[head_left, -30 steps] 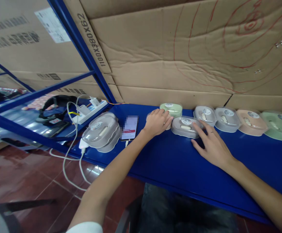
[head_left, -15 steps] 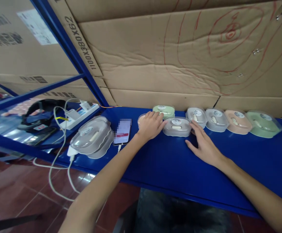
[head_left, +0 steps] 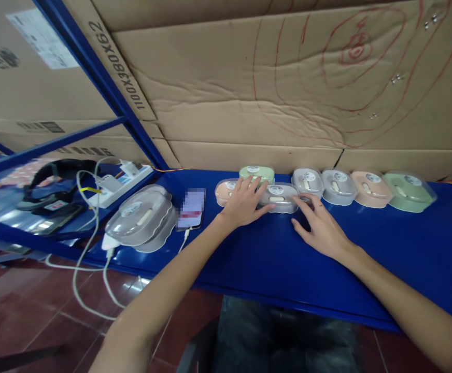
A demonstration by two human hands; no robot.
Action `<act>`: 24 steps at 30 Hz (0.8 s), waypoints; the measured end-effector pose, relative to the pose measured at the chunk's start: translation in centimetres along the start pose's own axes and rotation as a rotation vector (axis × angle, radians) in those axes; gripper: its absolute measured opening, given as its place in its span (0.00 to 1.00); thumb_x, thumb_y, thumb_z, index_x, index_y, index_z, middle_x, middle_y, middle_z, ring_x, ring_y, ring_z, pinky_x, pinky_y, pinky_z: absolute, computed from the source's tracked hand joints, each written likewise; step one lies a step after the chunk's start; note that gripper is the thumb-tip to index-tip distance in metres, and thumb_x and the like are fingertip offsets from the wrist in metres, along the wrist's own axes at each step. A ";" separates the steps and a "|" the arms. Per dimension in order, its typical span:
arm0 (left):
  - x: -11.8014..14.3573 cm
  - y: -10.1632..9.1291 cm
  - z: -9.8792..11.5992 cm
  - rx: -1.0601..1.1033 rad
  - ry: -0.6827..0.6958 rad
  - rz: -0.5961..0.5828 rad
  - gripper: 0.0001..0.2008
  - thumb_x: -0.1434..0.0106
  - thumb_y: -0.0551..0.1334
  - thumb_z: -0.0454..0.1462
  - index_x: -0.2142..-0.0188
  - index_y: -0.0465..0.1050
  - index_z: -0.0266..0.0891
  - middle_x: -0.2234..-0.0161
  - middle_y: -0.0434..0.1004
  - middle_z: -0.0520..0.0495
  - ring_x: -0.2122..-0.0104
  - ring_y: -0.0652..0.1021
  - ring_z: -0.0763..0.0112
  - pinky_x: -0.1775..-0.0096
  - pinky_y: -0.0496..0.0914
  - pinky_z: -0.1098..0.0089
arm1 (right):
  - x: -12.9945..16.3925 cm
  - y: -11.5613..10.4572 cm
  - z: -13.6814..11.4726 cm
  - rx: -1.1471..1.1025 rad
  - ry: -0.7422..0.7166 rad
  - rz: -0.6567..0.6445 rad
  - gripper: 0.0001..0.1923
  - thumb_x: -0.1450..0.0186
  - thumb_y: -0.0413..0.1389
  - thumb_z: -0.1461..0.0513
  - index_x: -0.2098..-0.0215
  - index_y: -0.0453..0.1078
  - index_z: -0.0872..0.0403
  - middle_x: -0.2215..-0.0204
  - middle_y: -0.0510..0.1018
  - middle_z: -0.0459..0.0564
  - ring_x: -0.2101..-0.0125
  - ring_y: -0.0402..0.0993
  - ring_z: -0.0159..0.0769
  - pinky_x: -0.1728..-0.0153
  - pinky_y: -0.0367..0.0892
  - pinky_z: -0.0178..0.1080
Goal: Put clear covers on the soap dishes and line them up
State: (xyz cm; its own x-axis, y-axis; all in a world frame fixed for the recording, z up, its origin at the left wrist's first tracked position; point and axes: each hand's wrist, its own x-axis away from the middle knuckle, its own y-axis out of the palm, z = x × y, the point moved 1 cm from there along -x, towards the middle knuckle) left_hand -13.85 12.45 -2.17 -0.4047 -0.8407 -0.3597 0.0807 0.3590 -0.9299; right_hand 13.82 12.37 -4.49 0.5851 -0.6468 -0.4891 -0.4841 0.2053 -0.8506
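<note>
A grey lidded plastic box (head_left: 277, 191), with a round label and a small pale handle on its clear lid, sits between my hands. My left hand (head_left: 243, 203) has its fingers spread over the box's left end, beside a pink box (head_left: 223, 191) partly covered by the hand. Behind them is a green box (head_left: 256, 171), its front edge hidden by my fingertips. My right hand (head_left: 321, 225) has its fingers apart, with the fingertips at the grey box's right end. The thumb stays clear of the box, low over the blue tabletop (head_left: 257, 259).
Along the cardboard back wall stand two more grey boxes (head_left: 307, 182), a peach box (head_left: 372, 189) and a larger green box (head_left: 410, 191). To the left lie a phone (head_left: 192, 207), stacked grey boxes (head_left: 140, 215), a power strip (head_left: 123, 187), cables and a black headset (head_left: 55, 186).
My left hand has shifted slightly right toward the grey box, uncovering more of the pink one. The right hand remains at the grey box's right end. The whole view has shifted a little.
</note>
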 end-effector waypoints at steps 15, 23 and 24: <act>-1.5 -1.1 3.5 0.002 0.054 -0.091 0.35 0.18 0.56 0.53 0.19 0.58 0.41 0.19 0.56 0.30 0.21 0.60 0.34 0.25 0.54 0.34 | -0.6 -0.5 4.5 0.260 0.090 -0.008 0.37 0.21 0.51 0.50 0.22 0.59 0.65 0.24 0.62 0.77 0.23 0.58 0.71 0.25 0.59 0.71; -2.0 0.4 3.1 -0.022 0.035 -0.006 0.34 0.17 0.55 0.51 0.20 0.59 0.37 0.22 0.61 0.27 0.23 0.65 0.38 0.26 0.57 0.41 | -0.9 -1.6 3.8 0.238 0.172 0.069 0.30 0.22 0.52 0.48 0.32 0.69 0.60 0.39 0.72 0.74 0.34 0.69 0.73 0.38 0.73 0.70; -2.0 0.6 3.3 -0.030 0.027 0.010 0.34 0.17 0.54 0.51 0.21 0.60 0.36 0.22 0.62 0.26 0.24 0.65 0.37 0.26 0.57 0.41 | -0.9 -1.6 3.7 0.237 0.184 0.067 0.31 0.22 0.52 0.47 0.31 0.68 0.60 0.39 0.72 0.74 0.35 0.69 0.73 0.39 0.74 0.70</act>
State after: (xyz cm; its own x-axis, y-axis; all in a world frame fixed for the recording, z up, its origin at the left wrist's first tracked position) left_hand -9.96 12.98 -2.29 -0.4284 -0.8260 -0.3664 0.0575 0.3798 -0.9233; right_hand 16.53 15.35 -3.39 0.4190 -0.7437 -0.5209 -0.3398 0.4035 -0.8495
